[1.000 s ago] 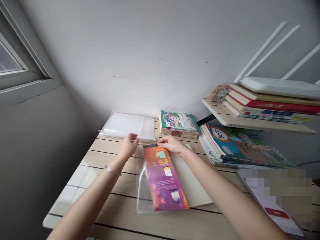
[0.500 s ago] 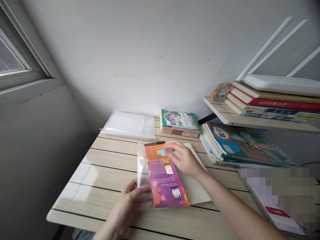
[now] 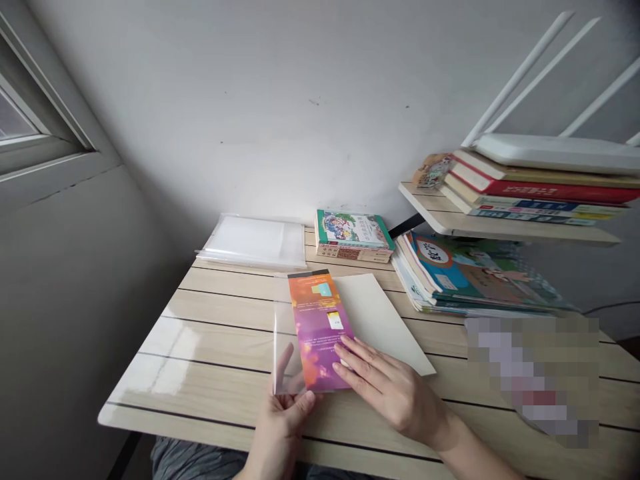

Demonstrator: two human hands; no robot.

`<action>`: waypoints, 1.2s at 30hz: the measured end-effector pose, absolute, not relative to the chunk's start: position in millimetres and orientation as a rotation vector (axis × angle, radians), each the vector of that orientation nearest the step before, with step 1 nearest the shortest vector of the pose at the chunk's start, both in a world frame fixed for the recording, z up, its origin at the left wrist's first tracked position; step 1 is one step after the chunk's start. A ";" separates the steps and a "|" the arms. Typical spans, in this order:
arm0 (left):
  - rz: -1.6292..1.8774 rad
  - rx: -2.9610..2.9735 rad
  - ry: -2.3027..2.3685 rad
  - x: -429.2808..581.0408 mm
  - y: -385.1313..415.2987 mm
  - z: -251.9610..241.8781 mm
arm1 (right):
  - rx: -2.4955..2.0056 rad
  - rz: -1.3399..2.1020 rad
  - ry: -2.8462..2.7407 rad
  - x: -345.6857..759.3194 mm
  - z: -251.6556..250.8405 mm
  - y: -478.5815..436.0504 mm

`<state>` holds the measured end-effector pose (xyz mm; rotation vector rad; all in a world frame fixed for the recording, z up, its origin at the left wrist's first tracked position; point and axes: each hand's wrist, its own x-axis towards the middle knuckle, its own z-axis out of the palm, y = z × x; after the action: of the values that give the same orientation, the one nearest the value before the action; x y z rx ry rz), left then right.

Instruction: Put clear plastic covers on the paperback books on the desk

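Note:
On the table in front of me lies an open book cover with an orange and purple printed flap (image 3: 315,327). A clear plastic sleeve (image 3: 284,320) wraps the flap and sticks out past its left side. To the right, a plain cream page (image 3: 383,323) shows. My left hand (image 3: 286,417) pinches the sleeve's near edge, thumb on top and fingers behind the see-through film. Flat across the lower right of the flap rests my right hand (image 3: 390,387), fingers stretched out.
Clear plastic covers (image 3: 253,240) are stacked at the back left. Small green-edged books (image 3: 355,233) stand beside them. Textbooks (image 3: 475,273) lie at the right under a shelf (image 3: 520,230) bearing more books (image 3: 550,190) and a white router (image 3: 560,153). A blurred-out item (image 3: 535,380) sits at the near right.
My right hand has slid from the flap's top down to its lower right and flattened. My left hand has shifted to the sleeve's near edge. The view has tilted slightly.

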<state>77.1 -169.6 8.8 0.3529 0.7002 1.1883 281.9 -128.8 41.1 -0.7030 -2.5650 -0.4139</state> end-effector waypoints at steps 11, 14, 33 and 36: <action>1.189 0.368 0.738 76.7 -165.1 5.9 | -0.773 -0.450 -2.483 269.1 27.7 -133.9; 1.178 0.390 0.742 77.5 -164.6 5.8 | -0.770 -0.461 -2.479 268.9 25.8 -134.1; 1.204 0.512 0.804 84.1 -162.5 9.1 | -0.789 -0.433 -2.339 272.9 14.2 -140.3; 1.206 0.515 0.855 85.2 -161.9 8.6 | -0.773 -0.419 -2.339 270.2 15.1 -142.0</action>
<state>85.2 -161.9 8.6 0.5150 0.8554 1.2063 270.2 -142.0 15.1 -0.7734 -2.3389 -0.4187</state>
